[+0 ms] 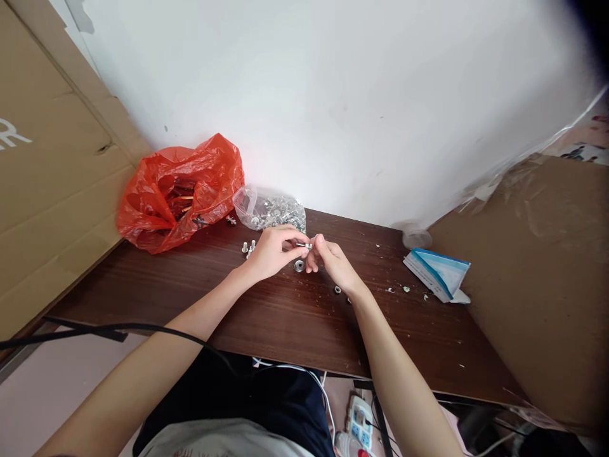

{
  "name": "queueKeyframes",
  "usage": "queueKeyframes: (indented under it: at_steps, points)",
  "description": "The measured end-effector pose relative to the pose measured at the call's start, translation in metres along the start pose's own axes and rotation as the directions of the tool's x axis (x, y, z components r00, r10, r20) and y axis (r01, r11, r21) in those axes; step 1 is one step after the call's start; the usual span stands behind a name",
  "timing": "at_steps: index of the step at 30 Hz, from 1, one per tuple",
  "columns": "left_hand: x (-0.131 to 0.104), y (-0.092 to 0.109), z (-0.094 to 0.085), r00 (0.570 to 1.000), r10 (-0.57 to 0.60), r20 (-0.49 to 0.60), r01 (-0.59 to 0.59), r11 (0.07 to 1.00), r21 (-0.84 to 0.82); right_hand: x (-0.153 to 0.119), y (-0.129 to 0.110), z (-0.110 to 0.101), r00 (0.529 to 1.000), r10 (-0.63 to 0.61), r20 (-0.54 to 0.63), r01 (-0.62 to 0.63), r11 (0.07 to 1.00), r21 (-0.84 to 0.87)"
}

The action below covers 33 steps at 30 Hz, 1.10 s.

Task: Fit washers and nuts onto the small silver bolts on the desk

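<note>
My left hand [278, 249] pinches a small metal bolt [304, 245] between thumb and fingers, just above the table. The fingers of my right hand [329, 259] close on the bolt's other end; any small part between those fingertips is too small to make out. Below the hands lies a round metal washer or ring [299, 266]. Several short silver bolts [245, 247] stand to the left of my left hand, partly hidden by it. Near my right wrist is a small ring-shaped nut [337, 290]. Behind the hands sits a clear bag of metal hardware [280, 212].
A red plastic bag [143, 219] stands open at the back left of the brown table [285, 317]. At right lie a blue-and-white packet [438, 273] and small scraps. Cardboard [57, 171] flanks the left side. A black cable [157, 328] crosses my left forearm.
</note>
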State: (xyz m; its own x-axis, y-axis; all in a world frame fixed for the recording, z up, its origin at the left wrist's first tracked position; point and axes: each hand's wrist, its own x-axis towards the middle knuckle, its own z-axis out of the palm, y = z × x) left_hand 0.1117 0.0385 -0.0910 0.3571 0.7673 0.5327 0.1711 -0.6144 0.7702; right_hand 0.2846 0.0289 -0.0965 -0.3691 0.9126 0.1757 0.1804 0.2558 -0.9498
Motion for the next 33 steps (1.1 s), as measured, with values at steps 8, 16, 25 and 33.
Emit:
queueKeyframes:
  at_steps: [8,16,25,33]
  points:
    - [-0.0002,-0.0005,-0.0001,1.0,0.003,0.001,-0.003,1.0,-0.003,0.0004,0.0012,-0.0013,1.0,-0.01,-0.005,0.01,1.0,0.01]
    - [-0.0003,-0.0013,0.0006,1.0,0.003,0.007,-0.003,1.0,-0.009,0.0003,0.0022,-0.0015,1.0,-0.013,-0.006,0.013,1.0,0.004]
    - [0.0001,-0.0022,0.0011,1.0,0.028,-0.001,-0.028,1.0,0.007,0.0004,0.0002,-0.0003,1.0,0.01,0.008,-0.01,1.0,-0.005]
    - [-0.0003,-0.0024,0.0013,0.999,0.036,0.007,-0.036,0.999,0.02,0.0002,0.0016,0.0,1.0,0.023,0.019,-0.023,1.0,0.001]
